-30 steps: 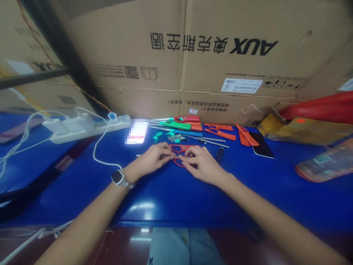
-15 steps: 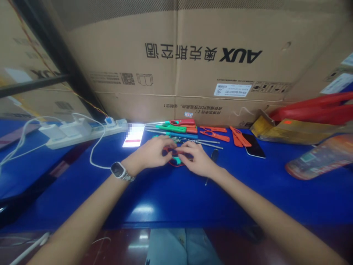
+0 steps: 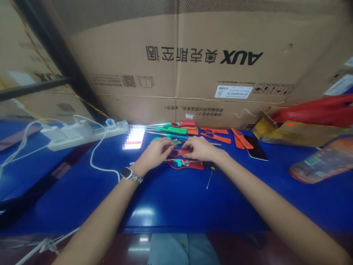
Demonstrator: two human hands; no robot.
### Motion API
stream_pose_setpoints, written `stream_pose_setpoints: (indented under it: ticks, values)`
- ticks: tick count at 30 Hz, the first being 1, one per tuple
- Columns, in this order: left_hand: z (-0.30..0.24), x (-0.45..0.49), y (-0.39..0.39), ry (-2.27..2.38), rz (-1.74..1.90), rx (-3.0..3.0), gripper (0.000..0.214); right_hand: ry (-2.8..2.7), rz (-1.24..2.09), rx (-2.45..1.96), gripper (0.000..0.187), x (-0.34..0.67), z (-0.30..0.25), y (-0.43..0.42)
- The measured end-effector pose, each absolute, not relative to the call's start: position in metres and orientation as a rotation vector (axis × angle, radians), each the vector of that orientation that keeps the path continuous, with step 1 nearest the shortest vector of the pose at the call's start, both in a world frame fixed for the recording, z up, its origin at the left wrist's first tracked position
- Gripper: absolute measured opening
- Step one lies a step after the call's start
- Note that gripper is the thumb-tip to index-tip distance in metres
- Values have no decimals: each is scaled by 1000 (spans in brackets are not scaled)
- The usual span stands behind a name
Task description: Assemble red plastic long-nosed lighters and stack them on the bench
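My left hand (image 3: 158, 152) and my right hand (image 3: 200, 149) are close together over the blue table. Between them is a red lighter casing (image 3: 179, 152) with a finger loop; fingers of both hands pinch its two ends. Just nearer to me lies an opened long-nosed lighter (image 3: 189, 166), its red shell, teal trigger and metal rod exposed. Behind my hands are small metal and teal parts (image 3: 178, 141), partly covered by my fingers. A thin screwdriver (image 3: 210, 178) lies to the right, its handle hard to make out.
Red and green lighters (image 3: 172, 130) are piled behind my hands. Orange casings (image 3: 216, 136) and a dark phone (image 3: 257, 148) lie to the right. A lit phone (image 3: 134, 138) and a white power strip (image 3: 88, 134) are at left. A plastic bottle (image 3: 321, 162) lies far right.
My hands have drawn slightly apart and away from me, uncovering the opened lighter on the table. The red casing now shows between my fingers.
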State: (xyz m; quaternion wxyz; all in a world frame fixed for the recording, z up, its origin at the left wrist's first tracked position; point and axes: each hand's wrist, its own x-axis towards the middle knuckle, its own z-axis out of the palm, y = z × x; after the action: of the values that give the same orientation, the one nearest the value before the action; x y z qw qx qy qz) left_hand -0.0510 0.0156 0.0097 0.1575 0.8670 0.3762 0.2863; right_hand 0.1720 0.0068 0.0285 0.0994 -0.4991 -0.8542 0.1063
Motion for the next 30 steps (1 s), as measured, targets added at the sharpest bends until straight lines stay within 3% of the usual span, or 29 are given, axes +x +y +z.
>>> stream_pose_setpoints:
  ticks: [5,12,15,20,26,30]
  values:
    - [10,-53,18,1088,843,2481,20,-2660,306,-1504,16,155,38,23]
    - [15,-58,19,1082,956,2433,18,-2688,263,-1562,32,151,34,31]
    - [15,-62,22,1092,1008,2414,19,-2705,202,-1493,32,151,34,28]
    - [19,-63,20,1070,1069,2394,18,-2526,233,-1341,16,167,41,10]
    - [29,-64,14,939,1106,2392,15,-2347,440,-1113,26,189,33,-25]
    - [30,-68,13,861,931,2383,14,-2422,416,-1026,25,186,25,-35]
